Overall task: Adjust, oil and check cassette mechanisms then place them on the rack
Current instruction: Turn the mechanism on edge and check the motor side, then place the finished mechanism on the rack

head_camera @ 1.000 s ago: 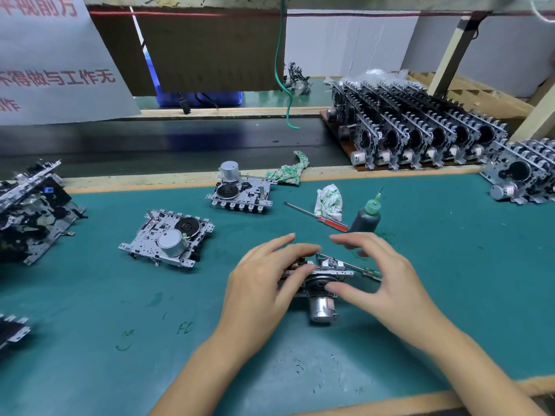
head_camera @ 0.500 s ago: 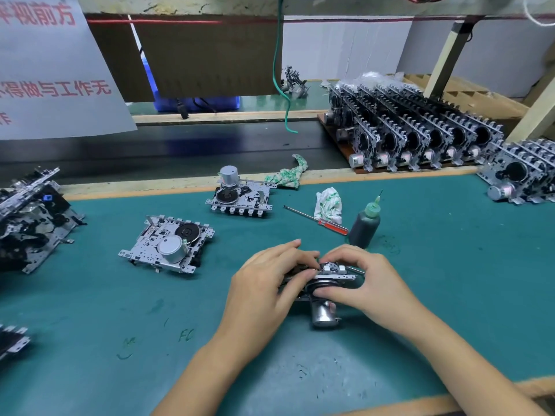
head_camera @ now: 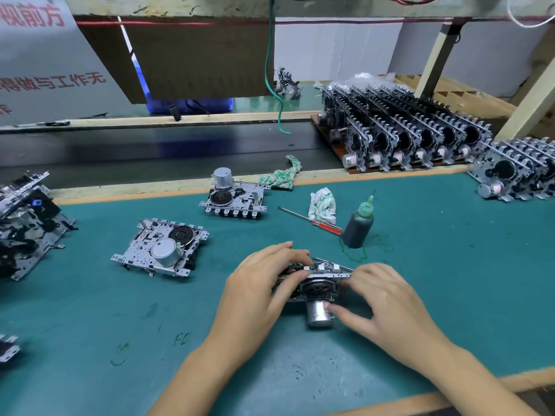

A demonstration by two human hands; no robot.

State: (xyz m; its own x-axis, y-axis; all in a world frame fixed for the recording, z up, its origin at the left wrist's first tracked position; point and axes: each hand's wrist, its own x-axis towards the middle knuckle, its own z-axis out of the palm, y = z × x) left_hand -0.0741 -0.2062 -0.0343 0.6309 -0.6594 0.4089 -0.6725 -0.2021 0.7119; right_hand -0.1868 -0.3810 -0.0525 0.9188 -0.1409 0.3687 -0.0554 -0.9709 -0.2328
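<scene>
The cassette mechanism (head_camera: 315,283) sits on the green mat (head_camera: 450,280), right between both hands. The left hand (head_camera: 258,298) holds its left end, fingers curled over the top and thumb at the front. The right hand (head_camera: 387,307) touches the right end; its thumb presses the silver motor (head_camera: 318,313). Its other fingers look bent around the edge, but they are blurry. Just past the fingertips stand an oil bottle (head_camera: 359,226) and a red screwdriver (head_camera: 312,221). Farther back is the rack (head_camera: 402,136), full of mechanisms.
</scene>
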